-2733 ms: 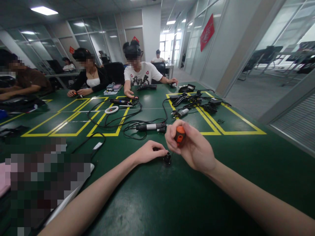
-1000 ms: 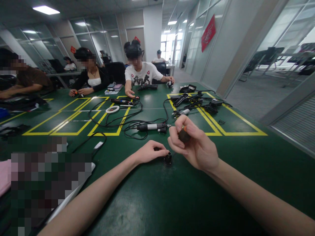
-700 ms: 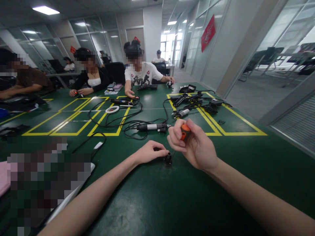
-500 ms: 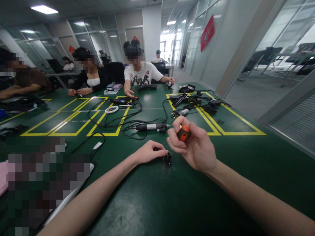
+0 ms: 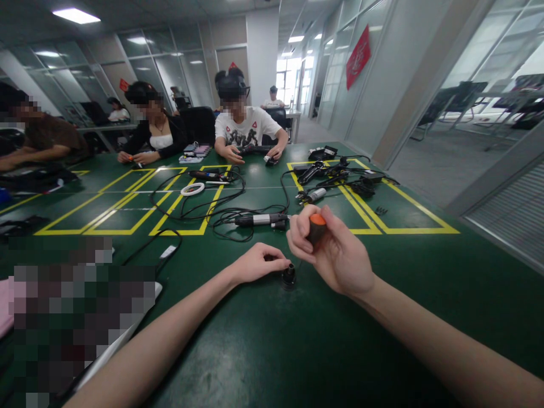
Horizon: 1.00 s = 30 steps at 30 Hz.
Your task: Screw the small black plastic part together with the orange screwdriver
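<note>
My right hand (image 5: 335,249) is raised over the table, its fingers wrapped round the short handle of an orange-and-black screwdriver (image 5: 317,228). The orange end faces upward, and I cannot make out a shaft. Lower and to the left, my left hand (image 5: 260,263) rests on the table. Its thumb and fingers pinch a small round black part (image 5: 289,275), which stands upright with a narrow metal-rimmed neck. Just beyond both hands lies a silver-and-black power screwdriver (image 5: 260,220) with its cable.
A green table (image 5: 229,351) carries yellow tape outlines. Black cables and tools (image 5: 335,175) crowd the far right, near a few small springs (image 5: 381,211). A white ring (image 5: 192,189) lies ahead. A blurred-out slab (image 5: 85,328) is at left. Co-workers (image 5: 244,127) sit opposite.
The screwdriver handle has turned in my right hand, its orange end now upward. My left hand keeps its place at the black part. The co-worker opposite has drawn their hands closer together.
</note>
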Motion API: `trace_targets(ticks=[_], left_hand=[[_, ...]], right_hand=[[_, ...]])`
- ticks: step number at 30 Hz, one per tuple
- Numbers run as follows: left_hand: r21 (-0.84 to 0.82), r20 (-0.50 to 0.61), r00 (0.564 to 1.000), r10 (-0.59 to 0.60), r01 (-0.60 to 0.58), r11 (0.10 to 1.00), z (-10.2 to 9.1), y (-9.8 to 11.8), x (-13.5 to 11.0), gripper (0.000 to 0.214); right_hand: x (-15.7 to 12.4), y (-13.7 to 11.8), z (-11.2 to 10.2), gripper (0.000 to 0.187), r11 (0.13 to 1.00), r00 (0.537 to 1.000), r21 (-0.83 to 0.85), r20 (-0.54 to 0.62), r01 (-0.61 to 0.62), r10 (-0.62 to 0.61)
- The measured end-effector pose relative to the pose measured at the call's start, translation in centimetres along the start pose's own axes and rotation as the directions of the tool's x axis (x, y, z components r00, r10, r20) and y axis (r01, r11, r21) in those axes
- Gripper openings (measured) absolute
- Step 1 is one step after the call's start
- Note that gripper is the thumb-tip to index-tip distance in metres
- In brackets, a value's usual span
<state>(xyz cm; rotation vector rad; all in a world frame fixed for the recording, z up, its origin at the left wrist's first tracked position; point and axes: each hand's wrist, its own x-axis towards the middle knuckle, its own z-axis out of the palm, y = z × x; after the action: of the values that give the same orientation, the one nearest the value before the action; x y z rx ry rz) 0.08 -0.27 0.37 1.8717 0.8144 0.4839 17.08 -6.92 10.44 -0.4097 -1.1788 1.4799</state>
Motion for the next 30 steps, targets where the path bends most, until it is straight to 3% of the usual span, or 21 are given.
trace_targets(ticks=[4, 13, 21, 30], left_hand=[[-0.003, -0.007, 1.000, -0.006, 0.006, 1.000, -0.03, 0.40, -0.11, 0.036], [-0.033, -0.028, 1.000, -0.001, 0.001, 0.999, 0.11, 0.35, -0.15, 0.032], [-0.044, -0.043, 0.999, -0.024, 0.023, 0.999, 0.06, 0.38, -0.20, 0.032], [-0.028, -0.024, 1.000, -0.010, 0.009, 1.000, 0.03, 0.50, -0.16, 0.033]], right_hand=[[-0.13, -0.07, -0.02, 0.046, 0.997, 0.998, 0.057, 0.045, -0.044, 0.041], [-0.38, -0.01, -0.16, 0.032, 0.998, 0.996, 0.056, 0.085, -0.036, 0.031], [-0.31, -0.10, -0.17, 0.049, 0.996, 0.987, 0.059, 0.148, -0.069, 0.060], [-0.27, 0.22, -0.51, 0.030, 0.996, 0.990, 0.093, 0.144, -0.018, 0.005]])
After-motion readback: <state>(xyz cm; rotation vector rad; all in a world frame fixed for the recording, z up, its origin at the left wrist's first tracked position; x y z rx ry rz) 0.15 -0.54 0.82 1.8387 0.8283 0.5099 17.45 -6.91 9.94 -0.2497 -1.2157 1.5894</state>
